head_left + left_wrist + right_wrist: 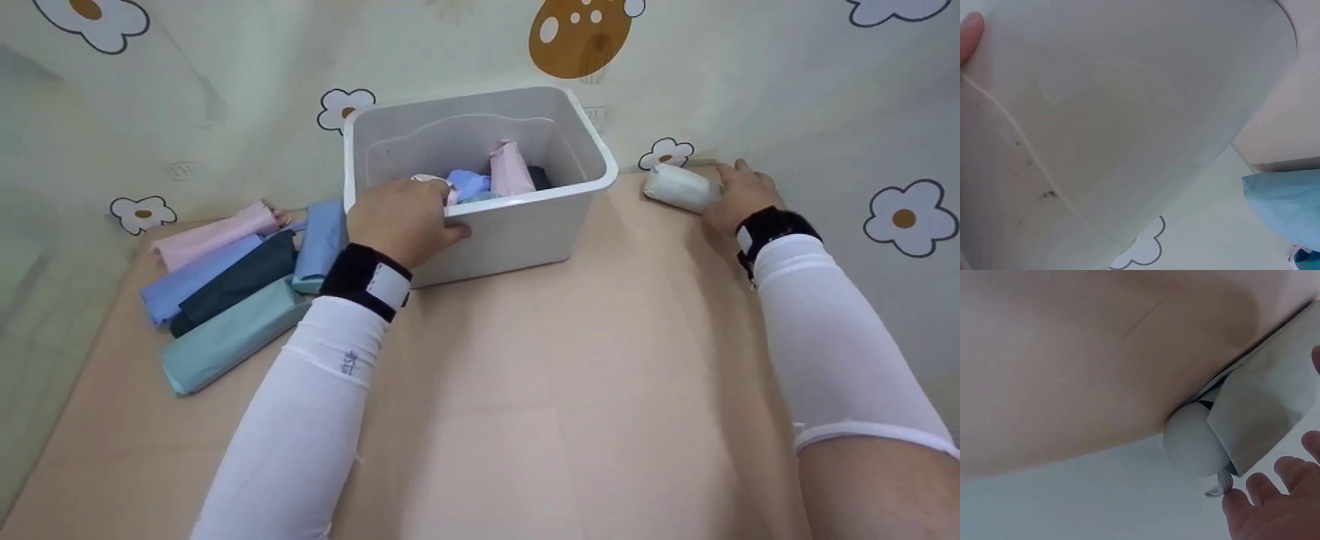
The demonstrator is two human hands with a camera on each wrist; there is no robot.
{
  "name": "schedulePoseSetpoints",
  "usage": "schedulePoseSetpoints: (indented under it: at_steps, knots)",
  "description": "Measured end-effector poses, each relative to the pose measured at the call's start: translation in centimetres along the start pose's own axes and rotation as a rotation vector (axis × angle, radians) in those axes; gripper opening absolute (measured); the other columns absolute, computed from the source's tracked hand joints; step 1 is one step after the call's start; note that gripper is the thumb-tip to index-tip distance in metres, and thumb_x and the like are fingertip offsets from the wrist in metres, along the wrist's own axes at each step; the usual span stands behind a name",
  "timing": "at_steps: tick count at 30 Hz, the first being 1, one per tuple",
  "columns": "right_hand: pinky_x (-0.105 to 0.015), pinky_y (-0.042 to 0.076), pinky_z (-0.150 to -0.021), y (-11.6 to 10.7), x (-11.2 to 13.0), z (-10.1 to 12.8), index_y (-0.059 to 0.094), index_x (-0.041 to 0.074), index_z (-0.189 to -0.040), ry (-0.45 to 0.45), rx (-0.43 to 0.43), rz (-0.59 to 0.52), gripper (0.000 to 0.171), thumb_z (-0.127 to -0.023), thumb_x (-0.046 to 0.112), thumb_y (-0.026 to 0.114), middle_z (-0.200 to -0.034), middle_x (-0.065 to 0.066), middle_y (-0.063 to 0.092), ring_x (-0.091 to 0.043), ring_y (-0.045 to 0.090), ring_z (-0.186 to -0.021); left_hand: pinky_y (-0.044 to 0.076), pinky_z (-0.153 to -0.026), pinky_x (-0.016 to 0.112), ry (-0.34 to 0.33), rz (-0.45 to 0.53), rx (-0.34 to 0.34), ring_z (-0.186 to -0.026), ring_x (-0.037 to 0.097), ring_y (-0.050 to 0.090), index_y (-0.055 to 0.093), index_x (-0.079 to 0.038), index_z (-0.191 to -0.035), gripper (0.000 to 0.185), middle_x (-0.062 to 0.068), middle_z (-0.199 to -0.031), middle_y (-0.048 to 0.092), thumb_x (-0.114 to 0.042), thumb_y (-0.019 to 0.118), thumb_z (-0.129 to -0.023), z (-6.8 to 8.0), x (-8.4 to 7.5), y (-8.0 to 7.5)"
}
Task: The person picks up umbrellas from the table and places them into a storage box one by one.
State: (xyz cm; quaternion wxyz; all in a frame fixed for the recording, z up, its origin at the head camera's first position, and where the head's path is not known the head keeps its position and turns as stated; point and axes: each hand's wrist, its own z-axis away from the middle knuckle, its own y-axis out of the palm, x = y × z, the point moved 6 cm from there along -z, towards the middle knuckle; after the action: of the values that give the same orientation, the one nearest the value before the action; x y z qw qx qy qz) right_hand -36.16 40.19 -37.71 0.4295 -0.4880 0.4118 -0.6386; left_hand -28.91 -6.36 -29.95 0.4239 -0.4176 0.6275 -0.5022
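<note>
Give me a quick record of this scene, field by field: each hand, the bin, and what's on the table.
Left hand: grips front rim of white plastic bin
Right hand: fingers spread at pale grey-white folded umbrella, no grip yet
Bin contents: pink, blue and dark folded items
Left of bin: pile of folded umbrellas, pink, blue, dark teal, light teal
Surface: beige table

Pale cream-green wall [225, 67] runs behind and around both sides of the table, printed with white flowers with orange centres [904, 217] and one big orange-brown spotted mushroom shape [577, 37] at top. Faint socket outlines on wall [180, 171]. Peach-beige tabletop [570, 390], matte, smooth, meets wall at back edge. Soft even light, no hard shadows
</note>
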Motion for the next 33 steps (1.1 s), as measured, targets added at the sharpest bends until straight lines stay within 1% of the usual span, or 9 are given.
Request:
schedulePoseSetpoints:
  at_steps: [3,8,11,13,16,20,24,27,33]
  knots:
    - [-0.074,0.004,-0.124,0.9,0.0,-0.3,0.009,0.001,-0.167,-0.007,0.032,0.000,0.088,-0.091,0.012,0.052,-0.170,-0.036,0.007,-0.064,0.005,-0.153,0.051,-0.064,0.039,0.003,-0.014,-0.010,-0.074,0.026,0.064,0.072,-0.013,-0.108,0.042,0.006,-0.082,0.070,-0.053,0.075,-0.092,0.0,0.1,0.0]
    - [-0.077,-0.004,-0.122,1.6,-0.2,-0.4,0.027,0.003,-0.161,-0.013,0.015,0.024,0.078,-0.089,0.009,0.056,-0.158,-0.038,0.039,-0.064,0.029,-0.146,0.051,-0.064,0.039,0.013,-0.022,-0.016,-0.073,0.025,0.064,0.072,-0.013,-0.105,0.042,0.005,-0.080,0.070,-0.054,0.074,-0.092,0.0,-0.1,0.1]
    - [-0.077,-0.003,-0.121,1.9,-0.5,-0.7,0.034,0.000,-0.155,-0.010,0.007,0.044,0.070,-0.090,0.007,0.057,-0.152,-0.039,0.046,-0.063,0.040,-0.140,0.052,-0.066,0.039,0.015,-0.023,-0.012,-0.074,0.025,0.064,0.072,-0.014,-0.107,0.042,0.006,-0.082,0.071,-0.053,0.074,-0.092,-0.1,-0.2,0.1]
    - [-0.076,0.002,-0.122,2.0,-0.5,-0.7,0.036,-0.004,-0.153,-0.007,0.012,0.064,0.067,-0.091,0.006,0.057,-0.149,-0.040,0.048,-0.063,0.043,-0.138,0.053,-0.067,0.040,0.013,-0.024,-0.010,-0.074,0.026,0.064,0.073,-0.014,-0.108,0.042,0.006,-0.082,0.071,-0.053,0.074,-0.093,-0.2,-0.1,0.1]
    - [-0.073,0.017,-0.121,2.3,-0.4,-0.5,0.040,-0.007,-0.149,-0.006,0.012,0.077,0.062,-0.090,0.003,0.057,-0.144,-0.039,0.053,-0.060,0.051,-0.131,0.052,-0.066,0.039,0.007,-0.028,-0.012,-0.074,0.025,0.064,0.072,-0.014,-0.107,0.041,0.005,-0.080,0.070,-0.052,0.074,-0.093,-0.2,0.0,0.2]
    - [-0.072,0.034,-0.110,2.7,-0.2,0.0,0.040,-0.007,-0.148,0.006,0.012,0.061,0.060,-0.091,0.003,0.056,-0.139,-0.040,0.055,-0.057,0.055,-0.122,0.049,-0.063,0.037,0.013,-0.035,-0.018,-0.072,0.025,0.063,0.072,-0.014,-0.106,0.040,0.005,-0.078,0.068,-0.052,0.074,-0.093,-0.2,-0.1,0.2]
    - [-0.072,0.043,-0.103,2.6,0.6,0.8,0.040,-0.009,-0.144,0.000,0.012,0.029,0.055,-0.093,0.006,0.056,-0.133,-0.039,0.057,-0.054,0.058,-0.115,0.048,-0.061,0.037,0.014,-0.041,-0.018,-0.071,0.025,0.063,0.072,-0.014,-0.106,0.040,0.005,-0.077,0.067,-0.052,0.073,-0.094,-0.1,-0.1,0.2]
    - [-0.072,0.043,-0.104,2.0,1.9,1.8,0.040,-0.007,-0.148,-0.027,-0.033,-0.063,0.055,-0.098,0.011,0.056,-0.135,-0.037,0.057,-0.054,0.057,-0.119,0.048,-0.061,0.036,0.014,-0.038,-0.015,-0.071,0.025,0.063,0.072,-0.013,-0.106,0.040,0.005,-0.077,0.067,-0.052,0.073,-0.094,0.0,-0.1,0.2]
    - [-0.068,0.043,-0.104,-2.8,7.1,4.9,0.039,-0.006,-0.155,-0.121,-0.267,-0.289,0.064,-0.106,0.031,0.056,-0.143,-0.036,0.057,-0.052,0.058,-0.124,0.053,-0.066,0.039,0.021,-0.036,-0.020,-0.074,0.025,0.064,0.072,-0.013,-0.110,0.042,0.007,-0.083,0.071,-0.052,0.073,-0.094,0.0,0.0,0.1]
